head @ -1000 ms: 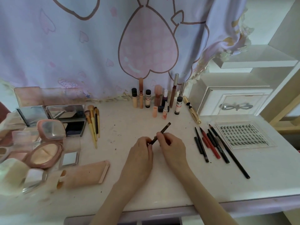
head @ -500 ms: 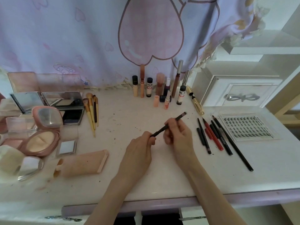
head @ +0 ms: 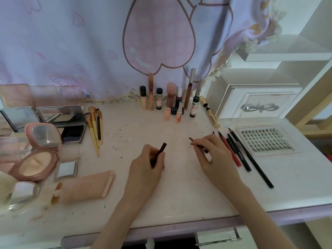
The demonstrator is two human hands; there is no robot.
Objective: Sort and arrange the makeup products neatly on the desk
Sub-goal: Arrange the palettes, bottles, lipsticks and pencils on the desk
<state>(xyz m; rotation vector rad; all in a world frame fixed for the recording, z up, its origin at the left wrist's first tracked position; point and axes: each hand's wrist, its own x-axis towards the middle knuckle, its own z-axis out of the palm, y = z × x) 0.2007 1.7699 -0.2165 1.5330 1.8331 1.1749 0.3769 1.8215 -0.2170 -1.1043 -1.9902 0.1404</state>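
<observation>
Mid-frame, left hand (head: 145, 166) grips a dark pencil cap (head: 159, 154); right hand (head: 214, 155), well apart, pinches the thin dark makeup pencil (head: 196, 143).

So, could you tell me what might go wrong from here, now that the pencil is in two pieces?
1. The right hand holds the uncapped dark pencil, tip exposed, just above the white desk, which already shows dark specks; the tip could smear it.
2. That hand sits right beside the row of black and red pencils; a nudge could knock them out of line.
3. The left hand holds the dark pencil cap; dropped, it might roll away.
</observation>
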